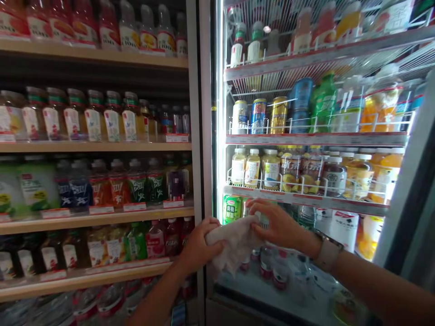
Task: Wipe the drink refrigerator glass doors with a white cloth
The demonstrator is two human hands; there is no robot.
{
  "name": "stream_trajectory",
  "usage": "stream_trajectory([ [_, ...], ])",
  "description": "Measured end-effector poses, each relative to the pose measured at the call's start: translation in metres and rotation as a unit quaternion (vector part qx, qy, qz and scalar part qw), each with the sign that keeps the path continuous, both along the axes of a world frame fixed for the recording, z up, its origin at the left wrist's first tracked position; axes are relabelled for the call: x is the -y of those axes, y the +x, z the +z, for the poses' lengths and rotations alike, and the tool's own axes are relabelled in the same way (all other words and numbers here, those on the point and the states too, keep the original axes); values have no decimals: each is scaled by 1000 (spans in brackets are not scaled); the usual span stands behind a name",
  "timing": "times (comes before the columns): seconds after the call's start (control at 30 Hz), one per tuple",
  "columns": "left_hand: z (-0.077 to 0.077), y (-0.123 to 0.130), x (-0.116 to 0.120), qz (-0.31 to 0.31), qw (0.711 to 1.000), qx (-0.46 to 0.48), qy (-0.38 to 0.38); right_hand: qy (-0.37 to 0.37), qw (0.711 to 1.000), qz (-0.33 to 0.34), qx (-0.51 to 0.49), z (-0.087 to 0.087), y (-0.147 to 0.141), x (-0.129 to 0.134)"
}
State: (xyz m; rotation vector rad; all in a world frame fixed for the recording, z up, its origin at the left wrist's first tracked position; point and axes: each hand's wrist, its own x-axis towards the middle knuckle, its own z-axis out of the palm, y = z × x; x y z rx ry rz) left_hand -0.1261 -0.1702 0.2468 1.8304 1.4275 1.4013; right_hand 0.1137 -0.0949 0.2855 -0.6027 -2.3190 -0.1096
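Note:
A crumpled white cloth (234, 244) hangs between my two hands in front of the lit drinks fridge. My left hand (204, 242) is closed on its left end, thumb along the front. At the upper right end, my right hand (272, 222) pinches the cloth between thumb and fingers; a watch (328, 251) is on that wrist. Just behind the cloth stands a green drink carton (232, 208), partly covered by it. Blur hides the cloth's lower edge.
Wire fridge shelves hold cans (258, 113) and bottles (271, 167) behind a low rail (306, 197). Left of the metal door post (200, 113), wooden shelves (95, 146) carry rows of bottles (93, 115). Packed bottles (280, 274) lie at the fridge's bottom.

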Motion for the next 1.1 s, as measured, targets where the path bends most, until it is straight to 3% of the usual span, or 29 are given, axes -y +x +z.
stream_trajectory([
  [0.07, 11, -4, -10, 10, 993, 118, -19, 106, 993, -44, -1, 7, 11, -18],
  [0.13, 29, -6, -25, 74, 980, 187, 7, 205, 974, -102, 4, 14, 21, -39],
  [0.2, 48, -3, -43, 160, 965, 170, 118, 266, 952, -148, 16, 18, 28, -58],
  [0.27, 58, 6, -62, 229, 933, 82, 267, 301, 935, -183, 26, 17, 31, -72],
  [0.3, 58, 12, -72, 235, 916, 21, 324, 315, 929, -195, 32, 15, 31, -77],
  [0.37, 47, 22, -90, 193, 904, -107, 365, 335, 917, -210, 40, 10, 29, -84],
  [0.47, 14, 31, -110, 110, 909, -240, 322, 349, 911, -217, 38, 6, 27, -87],
  [0.57, -8, 37, -126, 138, 909, -187, 347, 340, 916, -212, 35, 5, 27, -87],
  [0.7, 2, 59, -153, 251, 890, -44, 378, 326, 921, -212, 34, 7, 28, -88],
  [0.8, 15, 76, -173, 308, 872, -74, 373, 314, 924, -217, 37, 6, 27, -88],
  [0.87, 11, 80, -179, 316, 858, -121, 387, 310, 923, -225, 31, 3, 24, -89],
  [0.93, -8, 76, -178, 289, 849, -175, 406, 307, 921, -239, 15, -2, 19, -90],
  [1.1, -83, 50, -165, 181, 821, -328, 431, 283, 921, -265, -33, -16, 5, -91],
])
